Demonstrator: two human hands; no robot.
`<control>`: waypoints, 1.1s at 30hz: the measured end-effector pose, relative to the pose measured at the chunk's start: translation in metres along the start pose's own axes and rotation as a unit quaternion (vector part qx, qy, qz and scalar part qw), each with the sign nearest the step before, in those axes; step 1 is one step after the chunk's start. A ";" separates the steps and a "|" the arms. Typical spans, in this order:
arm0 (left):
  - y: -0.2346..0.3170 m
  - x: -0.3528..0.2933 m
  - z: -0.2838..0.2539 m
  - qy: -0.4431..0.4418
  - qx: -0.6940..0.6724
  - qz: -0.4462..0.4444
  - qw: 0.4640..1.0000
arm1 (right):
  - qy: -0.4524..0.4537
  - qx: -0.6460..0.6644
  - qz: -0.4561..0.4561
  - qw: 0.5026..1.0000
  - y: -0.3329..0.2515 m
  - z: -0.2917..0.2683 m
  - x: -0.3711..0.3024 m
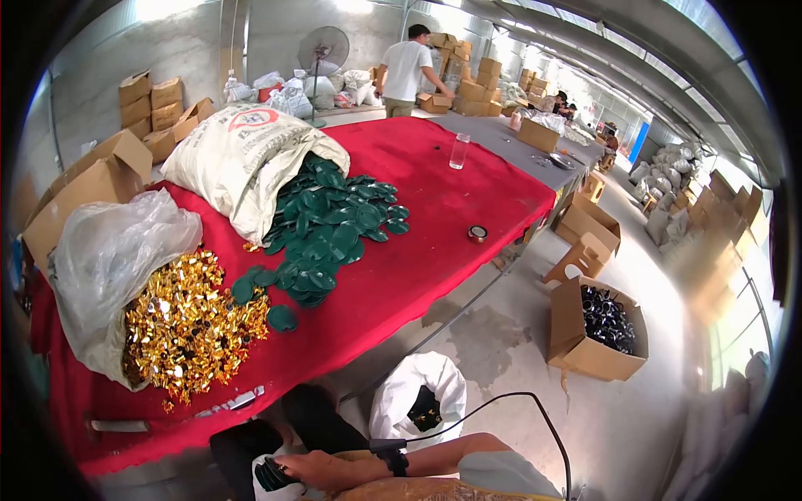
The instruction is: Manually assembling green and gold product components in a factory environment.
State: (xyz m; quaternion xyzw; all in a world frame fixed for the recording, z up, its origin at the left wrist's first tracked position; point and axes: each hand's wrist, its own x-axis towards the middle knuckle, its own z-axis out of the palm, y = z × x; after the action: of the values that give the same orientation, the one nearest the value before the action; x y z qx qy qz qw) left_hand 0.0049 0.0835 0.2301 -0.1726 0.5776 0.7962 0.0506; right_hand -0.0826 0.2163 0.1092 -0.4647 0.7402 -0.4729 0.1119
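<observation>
My right hand [311, 469] is low in the view, with a dark band on its wrist. Its fingers are bent down at a white bag [294, 493] holding dark green discs [271, 474]. What they grip, if anything, is hidden. My left hand cannot be made out. On the red-covered table [418, 179], round dark green discs [334, 225] spill from a large white woven sack [238, 159]. Nearer and to the left, a heap of shiny gold pieces [196, 321] lies before a sack with a clear plastic liner [117, 250].
A roll of tape [477, 234] and a clear cylinder [459, 151] stand on the cloth. On the floor are an open white bag [430, 376] and a carton of black parts [568, 330]. A cable [535, 397] arcs near my right arm. Beyond the table stands a person [407, 73].
</observation>
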 end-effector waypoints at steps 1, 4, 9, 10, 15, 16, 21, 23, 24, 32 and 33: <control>-0.002 -0.008 -0.002 0.018 0.014 0.023 0.999 | 0.039 0.043 -0.027 0.998 -0.007 0.003 0.002; -0.122 0.033 -0.099 -0.079 0.038 0.130 0.988 | 0.006 0.064 -0.042 0.997 -0.021 -0.010 0.012; -0.022 0.010 -0.045 -0.029 0.173 0.224 0.959 | -0.066 -0.001 -0.009 0.998 -0.060 -0.059 0.033; -0.009 0.006 -0.039 -0.027 0.176 0.261 0.949 | -0.089 -0.025 -0.003 0.996 -0.065 -0.061 0.036; -0.028 -0.001 -0.047 0.012 0.326 0.306 0.894 | -0.085 -0.004 -0.117 0.990 -0.066 -0.056 0.041; -0.031 -0.001 -0.049 0.016 0.359 0.310 0.880 | -0.075 -0.006 -0.128 0.989 -0.065 -0.052 0.043; -0.046 0.006 -0.063 0.029 0.412 0.394 0.821 | -0.053 -0.058 -0.081 0.994 -0.072 -0.036 0.048; -0.038 0.010 -0.065 0.024 0.363 0.342 0.866 | -0.073 -0.025 -0.012 0.997 -0.068 -0.029 0.048; -0.050 0.015 -0.069 0.021 0.361 0.341 0.868 | -0.072 -0.026 -0.008 0.997 -0.068 -0.029 0.050; -0.063 0.035 -0.076 0.061 0.285 0.351 0.890 | -0.214 0.380 0.509 0.741 -0.037 -0.032 0.074; -0.061 0.032 -0.076 0.049 0.259 0.308 0.914 | -0.213 0.302 0.422 0.828 -0.039 -0.038 0.069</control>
State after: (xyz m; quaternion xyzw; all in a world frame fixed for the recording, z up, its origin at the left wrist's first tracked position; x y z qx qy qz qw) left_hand 0.0087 0.0289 0.1439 -0.0057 0.7899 0.5856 -0.1820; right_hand -0.1204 0.1795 0.1794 -0.1394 0.6422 -0.4692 0.5899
